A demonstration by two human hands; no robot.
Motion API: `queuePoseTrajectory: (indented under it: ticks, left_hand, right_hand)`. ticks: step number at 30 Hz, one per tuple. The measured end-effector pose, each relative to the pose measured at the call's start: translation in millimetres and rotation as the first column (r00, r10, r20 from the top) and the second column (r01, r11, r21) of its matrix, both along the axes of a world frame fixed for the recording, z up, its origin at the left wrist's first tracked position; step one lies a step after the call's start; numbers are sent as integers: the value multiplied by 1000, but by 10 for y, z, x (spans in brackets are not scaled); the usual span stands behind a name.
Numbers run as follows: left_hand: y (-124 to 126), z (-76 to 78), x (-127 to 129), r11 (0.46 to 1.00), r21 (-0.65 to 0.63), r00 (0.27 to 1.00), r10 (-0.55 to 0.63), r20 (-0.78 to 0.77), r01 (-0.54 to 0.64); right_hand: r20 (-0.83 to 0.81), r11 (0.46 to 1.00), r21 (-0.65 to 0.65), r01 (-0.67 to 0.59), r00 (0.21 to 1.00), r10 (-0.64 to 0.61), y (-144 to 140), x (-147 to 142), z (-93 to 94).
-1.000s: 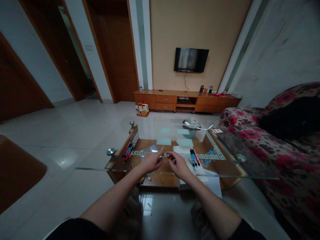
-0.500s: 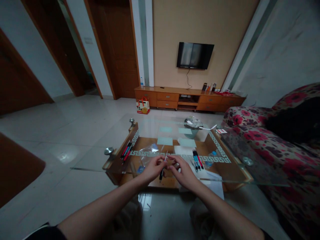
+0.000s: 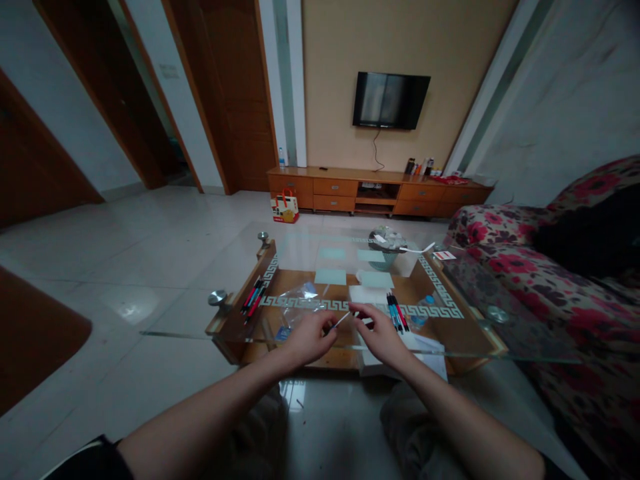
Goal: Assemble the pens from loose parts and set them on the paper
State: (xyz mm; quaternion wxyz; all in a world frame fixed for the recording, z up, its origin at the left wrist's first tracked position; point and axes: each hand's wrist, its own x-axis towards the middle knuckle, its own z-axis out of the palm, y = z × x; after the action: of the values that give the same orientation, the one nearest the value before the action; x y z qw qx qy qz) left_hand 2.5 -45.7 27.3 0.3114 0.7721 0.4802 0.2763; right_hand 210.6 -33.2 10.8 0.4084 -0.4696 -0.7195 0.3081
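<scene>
My left hand (image 3: 307, 337) and my right hand (image 3: 381, 333) are raised over the near edge of a glass coffee table (image 3: 200, 331). A thin pale pen part (image 3: 341, 321) spans the gap between them, and each hand pinches one end. A clear plastic bag (image 3: 297, 300) lies just beyond my left hand. Near my right hand lies a bunch of blue, black and red pens (image 3: 395, 311) on white paper (image 3: 367, 294). Another bunch of pens (image 3: 253, 298) rests at the table's left end.
A flowered sofa (image 3: 525, 273) runs along the right. On the table's far end stands a bowl (image 3: 384, 243) with papers. A low wooden TV cabinet (image 3: 370, 194) and a wall TV (image 3: 390, 100) are at the back. Pale tiled floor stretches to the left.
The dark pen held upright between my hands half a second ago is gone from view. My hands have drawn slightly apart, with a thin pale part now between them.
</scene>
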Motion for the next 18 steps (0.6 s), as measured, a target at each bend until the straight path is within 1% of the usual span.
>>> queuePoseTrajectory:
  ticks: [4,6,9,12,15,18]
  left_hand:
    - [43,-31,4,996,90,991,17,-135,-5]
    - [56,-81,2,995,97,986,10,-164,6]
    - [65,-169,-14,997,78,982,-3,-191,18]
    - [67,-228,-38,998,63,980,-10,-198,23]
    - [76,-236,-57,997,70,979,-21,-202,35]
    - [105,-211,-60,995,92,979,-8,-206,27]
  right_hand:
    - [41,987,39,159,986,-160,208,287,-78]
    - [88,978,78,191,976,-198,280,414,-113]
    - [164,981,111,162,970,-179,321,516,-174]
    - [204,985,89,145,966,-160,337,525,-250]
    - [238,984,67,165,955,-176,378,503,-322]
    - [284,982,68,174,940,-187,432,489,-360]
